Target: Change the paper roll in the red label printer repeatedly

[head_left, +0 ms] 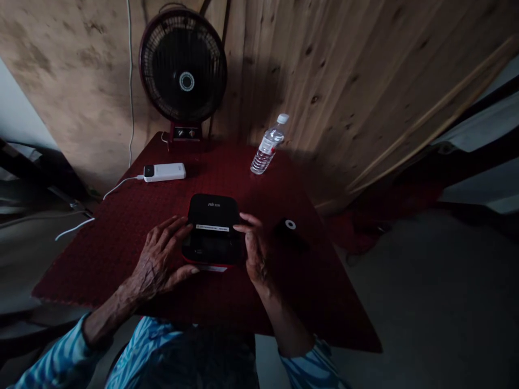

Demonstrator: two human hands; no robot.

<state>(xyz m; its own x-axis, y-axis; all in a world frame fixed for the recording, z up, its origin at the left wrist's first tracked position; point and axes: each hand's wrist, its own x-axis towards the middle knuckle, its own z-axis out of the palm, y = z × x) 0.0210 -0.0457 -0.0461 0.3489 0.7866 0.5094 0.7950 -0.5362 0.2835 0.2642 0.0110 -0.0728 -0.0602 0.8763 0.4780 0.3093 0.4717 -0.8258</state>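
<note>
A small black label printer (pixel 214 210) with rounded corners lies on the dark red tabletop in front of me. A white printed strip (pixel 212 228) crosses its top. At its near edge, red trim and a pale slip (pixel 214 268) show. My left hand (pixel 162 254) holds it from the left, fingertips on the side and thumb by the near corner. On the opposite side, my right hand (pixel 253 246) grips the right edge with bent fingers. Part of the right thumb and palm is hard to make out in the dim light.
Behind the printer, a white power bank (pixel 165 172) with a cable lies on the red table (pixel 227 167). A fan (pixel 184 70) stands against the wooden wall. A water bottle (pixel 267 146) is upright at the back right. A dark object with a white ring (pixel 290 224) sits right of my hand.
</note>
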